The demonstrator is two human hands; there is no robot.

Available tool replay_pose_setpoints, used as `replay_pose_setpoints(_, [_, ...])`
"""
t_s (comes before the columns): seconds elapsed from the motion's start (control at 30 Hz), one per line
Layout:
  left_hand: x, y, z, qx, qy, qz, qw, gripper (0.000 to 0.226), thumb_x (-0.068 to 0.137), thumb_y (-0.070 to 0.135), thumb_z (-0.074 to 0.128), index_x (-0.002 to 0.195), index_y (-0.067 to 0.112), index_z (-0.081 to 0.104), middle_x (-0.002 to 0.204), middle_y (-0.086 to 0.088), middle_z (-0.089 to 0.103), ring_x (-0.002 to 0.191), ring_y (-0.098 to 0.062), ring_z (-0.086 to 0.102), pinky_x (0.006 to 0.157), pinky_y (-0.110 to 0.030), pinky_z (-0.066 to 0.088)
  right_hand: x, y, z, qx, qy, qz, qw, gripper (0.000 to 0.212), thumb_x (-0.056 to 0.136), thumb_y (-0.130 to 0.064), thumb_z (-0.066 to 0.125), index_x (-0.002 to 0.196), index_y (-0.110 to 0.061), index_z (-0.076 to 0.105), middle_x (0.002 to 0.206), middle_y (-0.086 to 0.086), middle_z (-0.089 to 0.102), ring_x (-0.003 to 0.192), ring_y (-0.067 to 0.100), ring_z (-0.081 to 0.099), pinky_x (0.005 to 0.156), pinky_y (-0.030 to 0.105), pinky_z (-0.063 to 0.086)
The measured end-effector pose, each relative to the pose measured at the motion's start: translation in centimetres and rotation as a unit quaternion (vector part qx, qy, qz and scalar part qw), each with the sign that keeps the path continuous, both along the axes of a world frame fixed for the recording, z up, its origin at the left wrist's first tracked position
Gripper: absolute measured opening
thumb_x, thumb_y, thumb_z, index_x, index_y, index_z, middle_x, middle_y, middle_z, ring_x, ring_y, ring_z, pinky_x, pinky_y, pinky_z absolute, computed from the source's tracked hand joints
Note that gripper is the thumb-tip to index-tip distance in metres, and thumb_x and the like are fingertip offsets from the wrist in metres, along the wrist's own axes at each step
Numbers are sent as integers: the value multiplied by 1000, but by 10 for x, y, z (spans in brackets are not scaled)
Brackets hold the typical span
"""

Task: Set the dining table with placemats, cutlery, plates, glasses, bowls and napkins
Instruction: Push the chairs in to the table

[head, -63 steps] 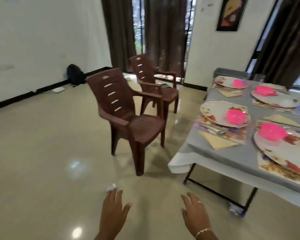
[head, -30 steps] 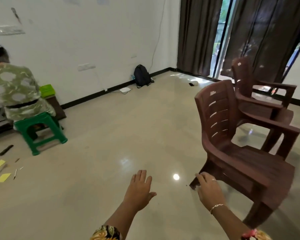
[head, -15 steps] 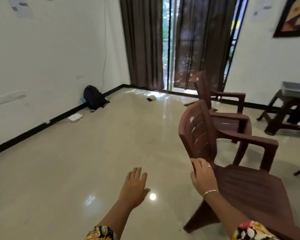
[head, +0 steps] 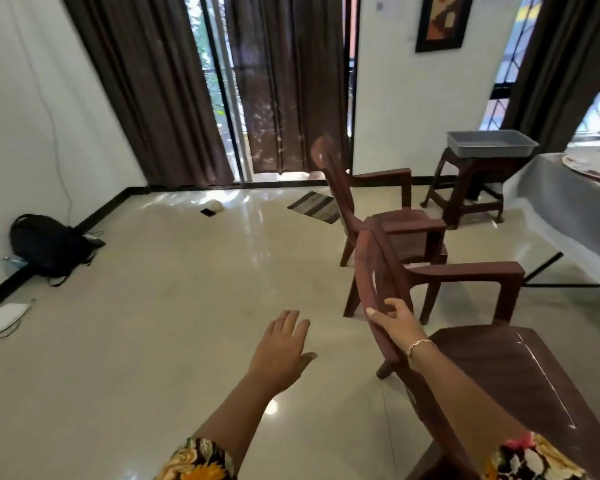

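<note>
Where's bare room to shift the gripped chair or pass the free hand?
Freest: glossy beige floor between the black backpack by the left wall and the near brown plastic armchair that the right hand grips; the open left hand is over it. Crowded: the second brown armchair stands close beyond, with the grey-clothed table on their right.

Tray (head: 491, 143) on stool (head: 464, 188) beside table (head: 561, 202)
</note>
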State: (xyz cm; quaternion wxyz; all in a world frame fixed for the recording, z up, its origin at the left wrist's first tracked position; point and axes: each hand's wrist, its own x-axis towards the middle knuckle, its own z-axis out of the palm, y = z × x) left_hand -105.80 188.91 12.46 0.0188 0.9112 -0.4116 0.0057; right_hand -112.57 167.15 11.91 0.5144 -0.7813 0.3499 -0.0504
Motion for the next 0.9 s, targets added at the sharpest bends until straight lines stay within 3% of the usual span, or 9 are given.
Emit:
replay_pose_setpoints(0.07, [38,-22,1,-18,-29,-31,999,62,93,40,52,141,6,35,150,-18,27,142,-34,21,114,-40,21,19,-2,-3,-26,29,32,999,74,77,-43,69,137,-18,35,132,13,44,115,30,50,102,42,41])
replay_pose_setpoints(0.17, [95,-58,0,-19,-60,-145,987,66,70,46,76,119,6,57,121,-17,60,115,-36,58,90,-42,50,31,-1,-4,-59,62,58,995,84,77,-38,70,143,-21,23,133,12,36,117,30,46,101,41,42])
replay_pose_setpoints(0.23, [128,-85,3,-1,-69,-213,975,63,74,57,60,115,9,60,115,-12,64,109,-31,62,85,-40,54,32,0,-2,-60,66,55,994,86,76,-37,70,144,-24,20,132,9,36,116,27,46,100,38,43])
replay_pose_setpoints(0.3, [154,-114,9,10,-61,-286,956,68,78,62,40,117,10,59,118,-10,63,111,-29,61,88,-40,54,32,2,0,-73,86,58,992,86,77,-35,69,145,-26,17,132,7,36,118,24,44,100,32,40])
replay_pose_setpoints(0.47, [210,-180,11,7,-79,-426,901,77,77,65,37,125,9,57,128,-10,59,122,-28,53,101,-45,41,46,0,10,-82,138,49,986,87,76,-39,68,144,-30,15,131,0,36,115,16,43,90,21,36])
replay_pose_setpoints(0.63, [245,-241,6,-18,-51,-531,846,69,69,32,61,129,2,52,128,-13,59,128,-30,48,112,-49,22,59,4,13,-133,207,27,969,83,79,-40,62,145,-29,12,135,-1,35,119,19,42,93,23,36])
replay_pose_setpoints(0.7, [256,-271,5,-10,-37,-591,806,63,64,23,60,124,4,56,122,-13,62,121,-31,53,112,-47,30,66,7,13,-141,235,0,962,80,81,-38,60,145,-29,14,135,0,37,120,20,42,95,24,37])
replay_pose_setpoints(0.8, [258,-298,4,-12,-42,-684,728,35,56,26,63,90,22,70,83,1,72,77,-21,69,75,-30,53,80,18,15,-164,289,-87,939,64,83,-31,52,141,-30,27,130,-1,45,116,21,47,94,28,41])
replay_pose_setpoints(0.9, [261,-307,0,12,-56,-706,706,25,54,30,56,74,29,70,63,8,68,55,-14,65,53,-22,52,98,31,21,-214,354,-181,892,46,82,-27,46,127,-29,41,121,-3,52,112,21,51,88,33,45])
